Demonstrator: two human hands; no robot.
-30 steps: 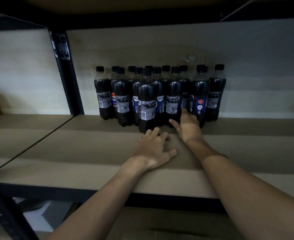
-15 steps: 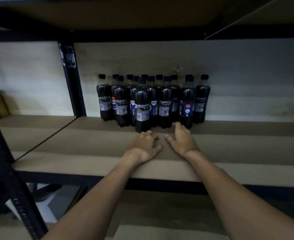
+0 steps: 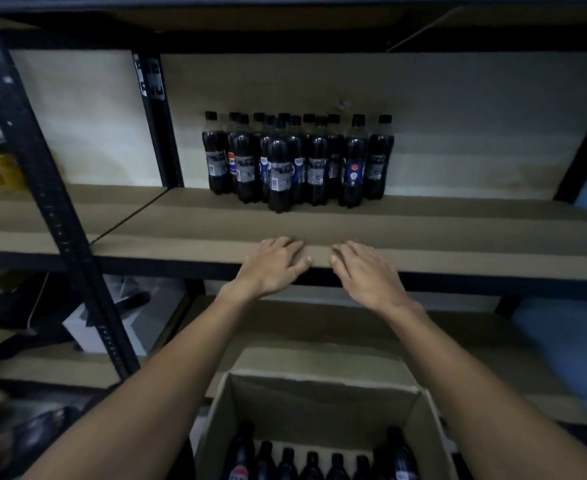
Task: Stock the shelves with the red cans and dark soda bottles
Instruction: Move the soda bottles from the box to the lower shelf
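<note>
Brown board shelf mid-frame | dark plastic soda bottles clustered upright at its back | left hand and right hand spread at front edge, nothing gripped | open brown cardboard box bottom centre, more bottles inside | next pair best gripped by body, set upright beside cluster.

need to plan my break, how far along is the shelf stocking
Done: a cluster of dark soda bottles stands upright at the back of the shelf. In hand: nothing; the left hand and right hand are open at the shelf's front edge. Left: more bottles wait in the open cardboard box below. No red cans are in view.
</note>
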